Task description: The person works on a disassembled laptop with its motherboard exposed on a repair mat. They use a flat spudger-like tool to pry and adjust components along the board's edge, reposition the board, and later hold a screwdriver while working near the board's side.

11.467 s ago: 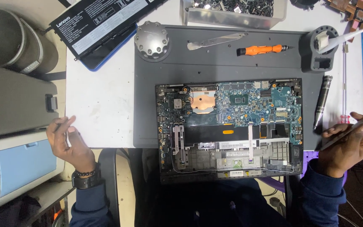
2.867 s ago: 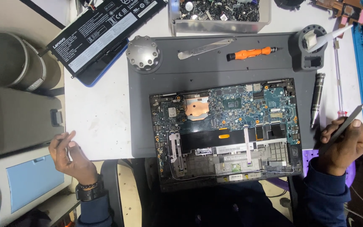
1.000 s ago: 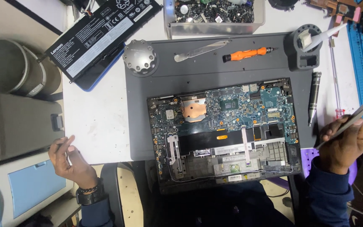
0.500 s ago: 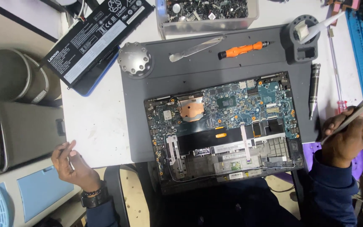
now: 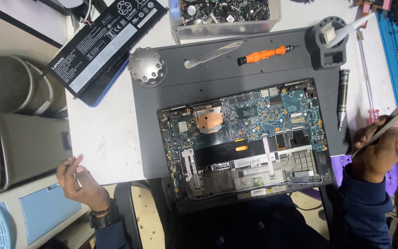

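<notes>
Two bare hands flank an opened laptop (image 5: 247, 143) on a grey mat (image 5: 148, 152), right hand (image 5: 381, 147) pinching metal tweezers (image 5: 392, 117) at the mat's right edge (tips pointing away), left hand (image 5: 77, 177) loosely curled, holding nothing visible, orange screwdriver (image 5: 263, 54) and battery pack (image 5: 104, 44) beyond.

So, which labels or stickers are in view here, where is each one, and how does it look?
Battery pack: top left on the table, a flat black slab tilted, with a white rectangular label and white symbols.
Open laptop: centre, on the grey mat, small white rectangular stickers along its lower half.
No screens or signs.
</notes>
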